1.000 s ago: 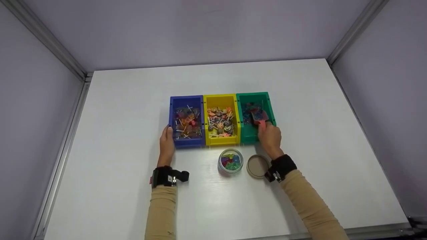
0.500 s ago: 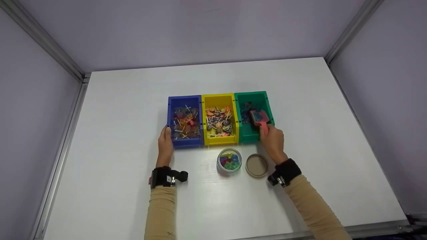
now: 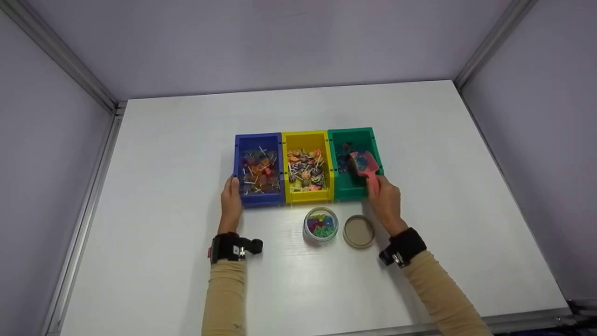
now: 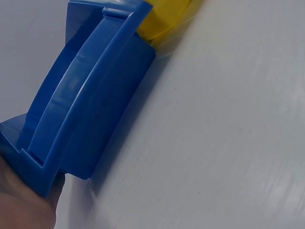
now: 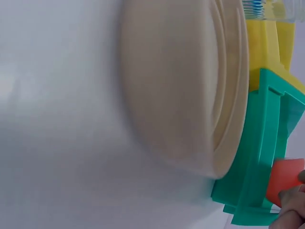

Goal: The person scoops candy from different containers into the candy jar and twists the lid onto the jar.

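My right hand (image 3: 386, 203) grips the handle of a pink scoop (image 3: 371, 173) over the green bin (image 3: 347, 189). Clear bluish pieces lie in the scoop's bowl, and more blue and reddish pieces are in the bin behind it. My left hand (image 3: 231, 205) holds the left side wall of the blue bin (image 3: 261, 200), thumb at its rim. That bin contains lollipops (image 3: 261, 172) with white sticks. In the right wrist view, part of the scoop (image 5: 285, 179) shows inside the green bin, with my fingers beside it.
Between the blue and green bins stands a yellow bin (image 3: 305, 138) with striped lollipops (image 3: 305, 170). In front are an open clear jar (image 3: 321, 225) of colourful pieces and a round beige lid (image 3: 358, 232). Walls (image 3: 289, 46) enclose the white table (image 3: 172, 149) at the back and sides.
My right hand has shifted slightly right and towards me, and the scoop has come up a little with bluish pieces in it. My left hand stays at the blue bin.
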Motion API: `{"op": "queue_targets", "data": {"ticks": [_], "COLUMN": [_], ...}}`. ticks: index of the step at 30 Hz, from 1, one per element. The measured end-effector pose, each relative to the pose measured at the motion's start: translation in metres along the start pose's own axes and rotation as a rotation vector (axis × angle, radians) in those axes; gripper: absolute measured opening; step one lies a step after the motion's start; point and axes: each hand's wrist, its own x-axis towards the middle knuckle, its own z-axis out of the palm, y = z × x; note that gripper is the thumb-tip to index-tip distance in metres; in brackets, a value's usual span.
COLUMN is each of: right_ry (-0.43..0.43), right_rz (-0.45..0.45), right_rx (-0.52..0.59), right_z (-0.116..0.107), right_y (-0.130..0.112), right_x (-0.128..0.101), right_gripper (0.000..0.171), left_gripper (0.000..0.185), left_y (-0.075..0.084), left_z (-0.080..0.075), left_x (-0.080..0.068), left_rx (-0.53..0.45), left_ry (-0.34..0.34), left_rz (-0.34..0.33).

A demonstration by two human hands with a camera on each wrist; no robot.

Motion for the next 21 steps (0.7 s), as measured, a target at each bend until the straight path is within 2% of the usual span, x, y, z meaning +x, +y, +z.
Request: {"op": "queue_targets", "data": {"ticks": [5,11,21], "right_ry": [0.021,0.038,0.064], "right_rz": [-0.015,-0.028,-0.097], "right_rx": [0.039,0.092,0.191], "right_z": [-0.005,-0.011,-0.023], "right_y": [0.004,0.010,0.022], "right_x": [-0.004,-0.005,-0.011], "right_gripper": [0.024,0.023,0.020], "left_gripper": [0.057,0.055,0.054], "left_y": [0.000,-0.001,0.000], "left_z": [0.000,0.000,0.001], "left_x": [0.000,0.001,0.000], "left_rx": [0.003,0.002,0.015], "left_ry": [-0.003,0.018,0.025], "left_rz": [-0.007,0.025,0.040]}}
